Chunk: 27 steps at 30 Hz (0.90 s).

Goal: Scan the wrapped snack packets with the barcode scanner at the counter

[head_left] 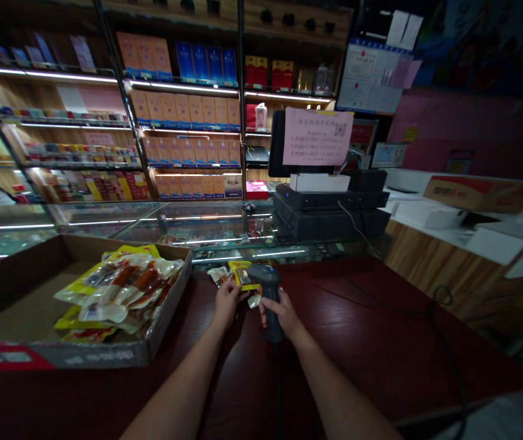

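My left hand pinches a small yellow and clear snack packet and holds it just above the dark red counter. My right hand is wrapped round the grip of a black barcode scanner. The scanner's head sits right against the packet. A cable runs from the scanner's handle back toward me.
A shallow cardboard tray with several yellow sausage packets lies at the left. Behind the counter stand a glass display case, a cash register with a monitor and lit shelves of boxed goods. A cable loops over the counter at the right.
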### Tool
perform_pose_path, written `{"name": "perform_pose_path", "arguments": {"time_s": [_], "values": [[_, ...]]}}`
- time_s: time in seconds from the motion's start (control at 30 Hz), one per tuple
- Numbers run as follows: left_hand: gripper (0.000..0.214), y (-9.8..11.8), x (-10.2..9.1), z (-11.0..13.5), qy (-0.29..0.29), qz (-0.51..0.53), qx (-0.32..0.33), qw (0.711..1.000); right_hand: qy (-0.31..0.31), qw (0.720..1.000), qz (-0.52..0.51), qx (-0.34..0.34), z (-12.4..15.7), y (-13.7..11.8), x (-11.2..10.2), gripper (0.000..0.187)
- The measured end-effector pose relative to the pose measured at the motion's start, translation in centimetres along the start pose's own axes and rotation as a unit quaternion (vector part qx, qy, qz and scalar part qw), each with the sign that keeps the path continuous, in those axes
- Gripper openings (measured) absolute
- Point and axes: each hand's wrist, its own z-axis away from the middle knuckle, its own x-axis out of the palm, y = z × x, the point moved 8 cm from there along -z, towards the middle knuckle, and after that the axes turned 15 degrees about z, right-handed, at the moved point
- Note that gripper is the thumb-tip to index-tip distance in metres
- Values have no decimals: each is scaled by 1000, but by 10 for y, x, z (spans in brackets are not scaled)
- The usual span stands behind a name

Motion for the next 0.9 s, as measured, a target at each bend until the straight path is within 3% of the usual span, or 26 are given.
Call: {"name": "perform_pose_path", "arguments": {"time_s": [0.07, 0.17, 0.73, 0.9], "values": [[36, 9, -8, -1, 21, 118, 5, 993, -18, 1000, 1, 8, 0, 2, 4, 41], [39, 25, -20, -3, 56, 164, 56, 983, -42, 999, 4, 9, 1, 5, 9, 41], [21, 23, -26, -5, 63, 51, 81, 993, -66, 997, 22, 16, 4, 9, 14, 36], [28, 23, -28, -7, 64, 73, 103, 990, -60, 998, 18, 16, 5, 9, 14, 36]]}}
